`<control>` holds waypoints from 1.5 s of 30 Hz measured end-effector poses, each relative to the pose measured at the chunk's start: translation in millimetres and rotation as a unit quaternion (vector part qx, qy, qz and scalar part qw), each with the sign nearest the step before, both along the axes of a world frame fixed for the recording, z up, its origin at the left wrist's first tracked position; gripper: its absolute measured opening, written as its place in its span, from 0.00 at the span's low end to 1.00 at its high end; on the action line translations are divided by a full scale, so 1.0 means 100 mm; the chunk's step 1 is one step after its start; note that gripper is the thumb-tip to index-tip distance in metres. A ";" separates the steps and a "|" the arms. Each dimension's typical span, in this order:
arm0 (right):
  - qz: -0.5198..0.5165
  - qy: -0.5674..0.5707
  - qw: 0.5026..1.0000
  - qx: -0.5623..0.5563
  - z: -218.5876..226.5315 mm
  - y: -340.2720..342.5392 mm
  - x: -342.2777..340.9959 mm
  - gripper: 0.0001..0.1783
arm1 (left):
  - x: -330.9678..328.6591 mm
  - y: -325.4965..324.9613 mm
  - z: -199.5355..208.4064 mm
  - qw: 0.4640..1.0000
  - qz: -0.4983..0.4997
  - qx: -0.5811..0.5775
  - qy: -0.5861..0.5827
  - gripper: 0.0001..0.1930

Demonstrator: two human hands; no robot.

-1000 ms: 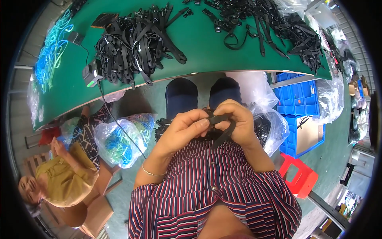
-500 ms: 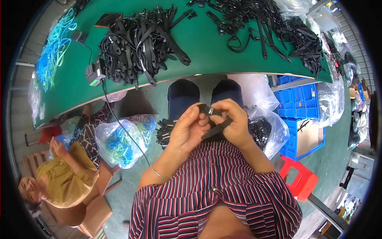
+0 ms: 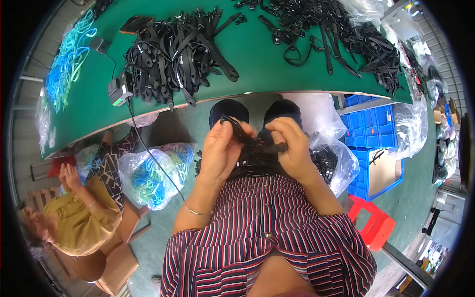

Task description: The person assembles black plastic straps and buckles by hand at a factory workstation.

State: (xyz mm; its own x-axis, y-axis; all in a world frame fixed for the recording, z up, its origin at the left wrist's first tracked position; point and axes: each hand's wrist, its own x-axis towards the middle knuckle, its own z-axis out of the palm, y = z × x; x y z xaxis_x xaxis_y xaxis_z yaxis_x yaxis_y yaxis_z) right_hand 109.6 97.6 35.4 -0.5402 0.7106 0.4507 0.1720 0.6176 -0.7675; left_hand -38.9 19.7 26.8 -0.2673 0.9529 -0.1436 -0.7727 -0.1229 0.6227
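Note:
Over my lap, my left hand (image 3: 221, 150) is closed on a black strap (image 3: 238, 131), its upper end sticking out above the thumb and fingers. My right hand (image 3: 293, 151) pinches a dark strap end (image 3: 278, 147) between thumb and fingers; whether it belongs to the same strap I cannot tell. Blur hides the part between the hands. Below them a heap of black straps with shiny buckles (image 3: 255, 161) lies on my lap. On the green table ahead are a large bundle of black straps (image 3: 175, 57) and a looser pile of black straps with buckles (image 3: 316, 20).
A black box with a cable (image 3: 118, 90) sits at the table's (image 3: 257, 74) front edge. Blue cords (image 3: 71, 64) hang at far left. Bagged cords (image 3: 153, 178) and a seated co-worker (image 3: 84, 218) are left; blue crates (image 3: 371, 126) and a red stool (image 3: 374, 225) are right.
My left hand has moved up and left with the strap, and the hands are farther apart. My right hand has shifted slightly. The co-worker's hands and head have moved a little.

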 end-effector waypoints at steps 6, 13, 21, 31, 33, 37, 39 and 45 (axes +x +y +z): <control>-0.024 -0.068 0.997 -0.032 0.00 0.02 -0.04 0.12 | 0.05 -0.08 0.09 0.989 -0.087 -0.029 0.113 0.13; 0.082 -0.044 0.993 -0.075 0.13 -0.01 0.07 0.11 | 0.07 -0.05 0.13 0.955 -0.066 -0.090 0.275 0.07; 0.196 0.059 0.893 -0.400 0.05 0.07 0.15 0.09 | 0.16 -0.04 0.03 0.993 -0.068 -0.019 0.095 0.11; 0.214 0.080 0.774 -0.590 0.05 0.07 0.07 0.06 | 0.17 -0.07 0.03 0.992 -0.107 0.017 0.066 0.16; 0.215 0.068 0.775 -0.591 0.04 0.07 0.06 0.06 | 0.16 -0.07 0.03 0.992 -0.101 0.026 0.063 0.17; 0.220 0.112 0.768 -0.591 0.01 0.03 0.04 0.06 | 0.16 -0.07 0.05 0.993 -0.104 0.022 0.047 0.17; 0.224 0.127 0.763 -0.592 0.01 0.03 0.05 0.06 | 0.16 -0.08 0.02 0.994 -0.101 0.029 0.029 0.17; 0.230 0.114 0.764 -0.591 0.05 0.04 0.05 0.06 | 0.17 -0.09 0.02 0.993 -0.109 0.040 0.032 0.17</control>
